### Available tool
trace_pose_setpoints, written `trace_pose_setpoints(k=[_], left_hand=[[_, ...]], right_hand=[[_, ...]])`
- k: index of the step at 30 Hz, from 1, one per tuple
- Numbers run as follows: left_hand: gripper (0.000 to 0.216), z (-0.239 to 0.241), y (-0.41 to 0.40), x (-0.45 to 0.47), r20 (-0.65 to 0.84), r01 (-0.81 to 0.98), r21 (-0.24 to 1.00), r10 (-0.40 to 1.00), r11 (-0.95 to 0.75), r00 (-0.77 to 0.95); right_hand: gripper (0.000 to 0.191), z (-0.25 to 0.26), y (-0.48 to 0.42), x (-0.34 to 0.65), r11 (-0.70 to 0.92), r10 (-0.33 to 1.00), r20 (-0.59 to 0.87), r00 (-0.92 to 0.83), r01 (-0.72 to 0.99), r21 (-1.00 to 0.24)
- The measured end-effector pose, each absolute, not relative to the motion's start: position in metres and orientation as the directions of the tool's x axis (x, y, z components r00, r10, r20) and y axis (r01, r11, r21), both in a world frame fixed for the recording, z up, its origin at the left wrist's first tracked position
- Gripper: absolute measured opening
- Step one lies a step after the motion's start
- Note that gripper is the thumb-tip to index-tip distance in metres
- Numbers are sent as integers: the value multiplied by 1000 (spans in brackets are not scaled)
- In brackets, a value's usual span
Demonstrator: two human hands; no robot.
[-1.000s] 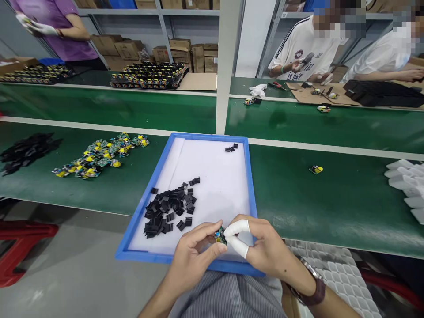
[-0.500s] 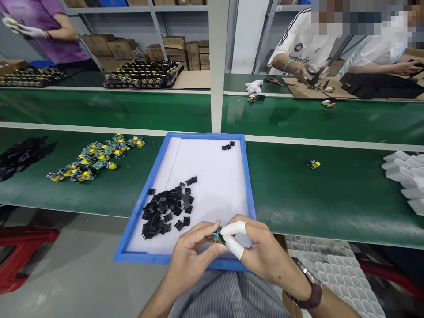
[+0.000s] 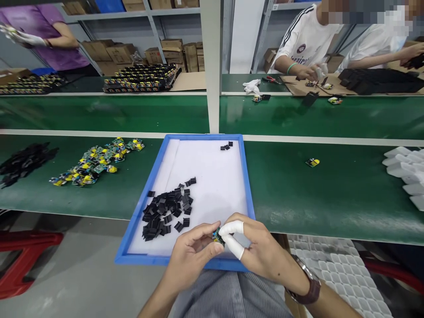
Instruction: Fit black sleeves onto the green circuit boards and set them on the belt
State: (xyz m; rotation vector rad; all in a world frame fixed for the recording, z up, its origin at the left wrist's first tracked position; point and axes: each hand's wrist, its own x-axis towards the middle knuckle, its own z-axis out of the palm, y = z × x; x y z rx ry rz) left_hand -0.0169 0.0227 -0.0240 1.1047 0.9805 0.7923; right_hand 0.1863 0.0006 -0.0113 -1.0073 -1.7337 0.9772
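Observation:
Between my two hands, over the near edge of the tray, is a small circuit board (image 3: 217, 237) with green, blue and yellow parts, mostly covered by fingers. My left hand (image 3: 195, 251) grips it between thumb and fingers. White finger cots cover the thumb and index finger of my right hand (image 3: 253, 243), which pinch the board's right side. Whether a smaller part sits in that pinch is hidden. A heap of small black plastic pieces (image 3: 167, 207) lies on the left of the blue-rimmed tray (image 3: 249, 190), and a few black pieces (image 3: 227, 146) lie at its far right.
Circuit boards with yellow parts (image 3: 96, 161) and flat black pieces (image 3: 26, 161) lie left on the green bench. One board (image 3: 312, 162) and white plastic covers (image 3: 406, 172) are at right. Co-workers stand across the green conveyor (image 3: 109, 112). A red stool (image 3: 23, 260) is at lower left.
My hands stay over the tray's near edge with the board, shifting only slightly. Across the conveyor, a co-worker's hand has moved and a black piece now lies near the conveyor edge.

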Motion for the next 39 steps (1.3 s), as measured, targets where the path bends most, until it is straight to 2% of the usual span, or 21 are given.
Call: trace_pose_setpoints(k=[4, 6, 13, 19, 21, 26, 28, 30, 32, 34, 36, 39], left_hand=[[33, -23, 23, -14, -243, -45, 959, 891, 281, 383], [33, -23, 23, -13, -237, -45, 961, 893, 275, 384], [35, -25, 22, -14, -180, 18, 982, 893, 190, 412], [40, -26, 20, -18, -82, 68, 996, 882, 57, 465], [41, -25, 21, -18, -44, 97, 995, 881, -2, 470], [39, -26, 23, -19, -4, 179, 979, 877, -94, 481], [38, -29, 21, -18, 6, 214, 970, 889, -117, 457], [43, -32, 18, -17, 28, 226, 966, 915, -128, 402], [50, -35, 15, -16, 87, 227, 959, 934, -173, 345], [50, -37, 11, -14, 202, 254, 924, 929, -286, 311], [51, -36, 7, -13, 320, 309, 860, 901, -406, 293], [61, -33, 4, -11, 445, 351, 786, 860, -508, 249]], right_hand=[[32, -13, 0, 188, 510, 842, 396, -366, 302, -805], [36, -13, 0, 189, 524, 835, 406, -370, 315, -791], [38, -14, -4, 190, 338, 920, 251, -301, 282, -898], [20, -22, -7, 188, 185, 978, 155, -138, 241, -953], [17, -20, -9, 187, 194, 975, 160, -152, 248, -949], [21, -18, -10, 182, 294, 951, 253, -178, 270, -917], [18, -23, -5, 179, 266, 960, 233, -153, 256, -930], [13, -29, 1, 176, 158, 985, 144, -93, 169, -973], [19, -35, 5, 175, 32, 999, 31, -42, 38, -999], [24, -37, 5, 177, -31, 999, -29, -37, -61, -998], [23, -35, 0, 179, -24, 996, -16, -85, -96, -995], [26, -28, -8, 182, 60, 981, 65, -185, -34, -998]])
